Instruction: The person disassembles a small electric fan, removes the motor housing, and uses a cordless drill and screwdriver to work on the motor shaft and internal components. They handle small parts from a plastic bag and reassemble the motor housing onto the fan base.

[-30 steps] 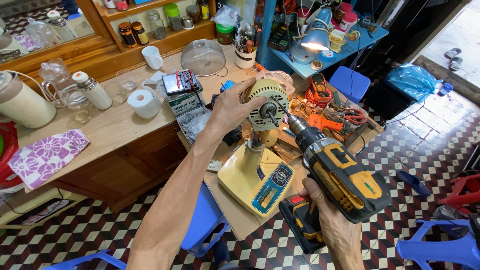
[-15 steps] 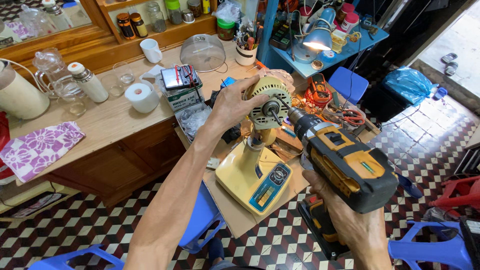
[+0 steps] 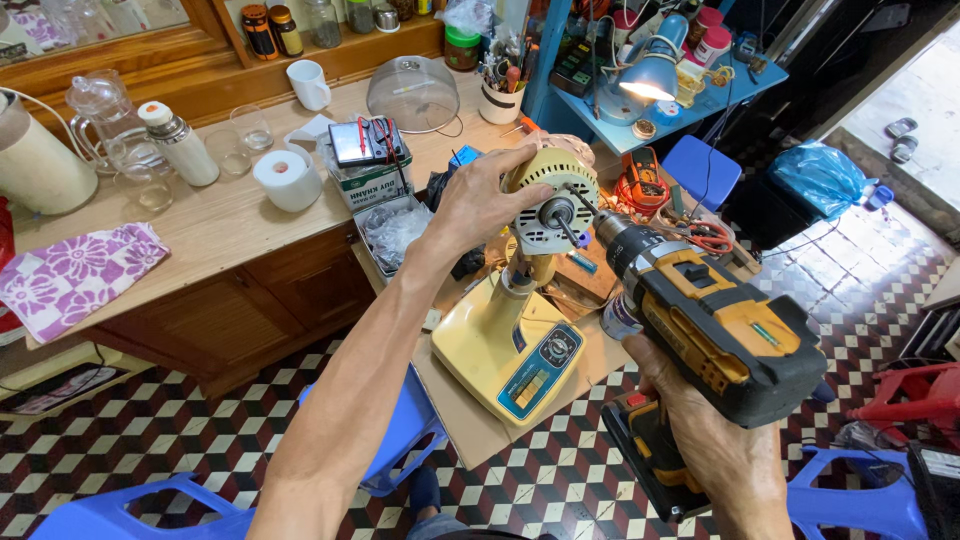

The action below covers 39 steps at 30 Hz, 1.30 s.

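Little has shifted since a second ago: left hand (image 3: 478, 205), fingers wrapped round the cream fan motor (image 3: 548, 200) atop its stand (image 3: 510, 350) on the tabletop (image 3: 200, 225); right hand (image 3: 715, 450) fingers grip the yellow cordless drill (image 3: 720, 325), bit at the motor's face.

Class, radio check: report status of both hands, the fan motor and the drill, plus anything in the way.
Left hand grips fan motor on its yellow base. Right hand holds drill, bit at motor face. Orange meter and clutter behind; nothing between.
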Tool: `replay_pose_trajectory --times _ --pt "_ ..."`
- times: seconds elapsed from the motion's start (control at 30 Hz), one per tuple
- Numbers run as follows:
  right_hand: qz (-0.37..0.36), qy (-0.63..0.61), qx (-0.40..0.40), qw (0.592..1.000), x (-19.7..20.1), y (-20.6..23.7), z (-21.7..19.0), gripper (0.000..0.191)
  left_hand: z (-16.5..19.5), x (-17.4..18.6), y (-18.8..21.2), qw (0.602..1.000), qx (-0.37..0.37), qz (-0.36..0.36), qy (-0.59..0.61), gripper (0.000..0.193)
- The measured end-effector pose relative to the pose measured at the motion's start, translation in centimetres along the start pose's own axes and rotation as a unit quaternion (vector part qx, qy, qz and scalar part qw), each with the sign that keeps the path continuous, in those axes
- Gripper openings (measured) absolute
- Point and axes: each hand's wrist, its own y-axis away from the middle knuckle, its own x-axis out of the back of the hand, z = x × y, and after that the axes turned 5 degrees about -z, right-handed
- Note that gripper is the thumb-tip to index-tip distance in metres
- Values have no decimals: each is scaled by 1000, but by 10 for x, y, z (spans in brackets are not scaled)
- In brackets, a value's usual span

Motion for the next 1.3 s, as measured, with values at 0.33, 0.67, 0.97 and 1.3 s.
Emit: replay_pose_trajectory --times 0.33,0.67,0.97,1.3 --pt "13 -9 -50 999 0 0 -5 26 6 4 3 999 26 -16 -8 65" --pt "2 2 -23 1000 3 1 -14 27 10 5 4 1000 17 -12 -20 64" --pt "-12 -50 -34 998 5 1 -13 26 13 4 5 999 21 -22 -19 65" --pt "-14 -48 -1 999 9 1 -3 24 19 3 8 1000 8 -30 5 66"
